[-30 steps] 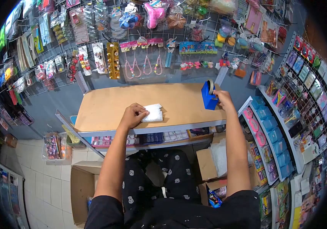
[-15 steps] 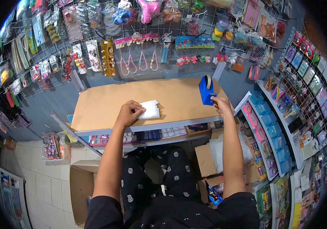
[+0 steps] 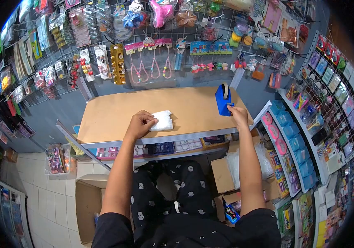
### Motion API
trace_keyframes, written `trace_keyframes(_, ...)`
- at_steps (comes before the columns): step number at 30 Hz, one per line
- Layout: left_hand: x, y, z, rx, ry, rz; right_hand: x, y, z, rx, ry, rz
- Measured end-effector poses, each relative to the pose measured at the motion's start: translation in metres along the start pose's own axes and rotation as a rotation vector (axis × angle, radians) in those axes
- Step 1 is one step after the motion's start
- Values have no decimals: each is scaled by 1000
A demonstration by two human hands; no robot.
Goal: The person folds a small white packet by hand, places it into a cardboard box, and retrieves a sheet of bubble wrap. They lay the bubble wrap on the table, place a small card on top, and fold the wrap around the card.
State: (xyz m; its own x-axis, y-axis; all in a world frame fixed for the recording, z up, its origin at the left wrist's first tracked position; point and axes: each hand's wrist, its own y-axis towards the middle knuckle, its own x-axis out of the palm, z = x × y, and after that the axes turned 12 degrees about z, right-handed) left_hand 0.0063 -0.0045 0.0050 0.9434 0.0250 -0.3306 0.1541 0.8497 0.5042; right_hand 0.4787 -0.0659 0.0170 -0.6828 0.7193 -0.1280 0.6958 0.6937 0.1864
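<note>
White packet sits under the left hand, whose curled fingers pin its edge. The right hand pinches the front of the blue dispenser just beyond it. Best to draw tape slowly and press the packet flat on the surface.

Tan counter before a grey wall with wire racks of packaged trinkets; pale tiled floor

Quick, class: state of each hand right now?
Left hand: curled, fingers holding down the white packet.
Right hand: fingers at the blue tape dispenser; grip cannot be told.
</note>
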Motion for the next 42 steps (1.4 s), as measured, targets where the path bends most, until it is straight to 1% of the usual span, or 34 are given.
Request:
trace_keyframes(1, 0, 0, -1, -6, -3, 1, 2, 4, 6, -47, -10, 18)
trace_keyframes(4, 0, 0, -3, -21, -16, -4, 0, 6, 1, -154, -260, 82)
trace_keyframes(7, 1, 1, 1, -2, -13, 3, 1, -1, -12, -183, -351, 147)
trace_keyframes(10, 1, -1, -1, -24, -17, -1, -7, 8, 3, -248, -504, 168)
trace_keyframes(11, 1, 0, -3, -38, -22, -2, -10, 9, 9, -279, -481, 177)
trace_keyframes(14, 0, 1, -2, 25, 2, -2, -11, -12, 9, -360, -416, 175)
trace_keyframes(16, -2, 0, 3, 16, 23, -6, -4, -37, -3, -391, -378, 168)
trace_keyframes(20, -4, 1, 8, 8, 50, -11, 41, -72, 6, -307, -7, -190)
trace_keyframes(23, -1, 1, -1, 13, 22, 11, 88, -109, -20, -338, 178, -456)
trace_keyframes(25, -1, 1, -2, 39, 25, 14, 118, -129, -41, -354, 253, -580)
trace_keyframes(28, -1, 0, 2, 44, 7, 7, 156, -144, -68, -678, 178, -653)
trace_keyframes(29, -2, 1, 2, 0, 23, -29, 165, -143, -69, -682, 162, -670)
trace_keyframes(31, -2, -1, 4, 5, 25, -17, 182, -137, -62, -691, 126, -701)
trace_keyframes(32, -2, 0, 4, 7, 24, -10, 188, -136, -55, -595, 165, -706)
trace_keyframes(33, -2, 2, -1, 198, 159, 30, 192, -135, -49, -498, 202, -710)
trace_keyframes(34, -2, 3, -6, 253, 189, 46, 195, -134, -43, -401, 238, -715)
trace_keyframes(36, 0, 2, -10, 360, 247, 81, 193, -134, -34, -322, 248, -703)
trace_keyframes(37, 0, 2, -8, 243, 170, 42, 193, -134, -33, -282, 253, -699)
trace_keyframes(39, -1, 0, -4, 4, 17, -36, 193, -135, -32, -266, 238, -695)
trace_keyframes(42, 2, -1, 0, 147, 13, 14, 191, -137, -36, -260, 213, -683)
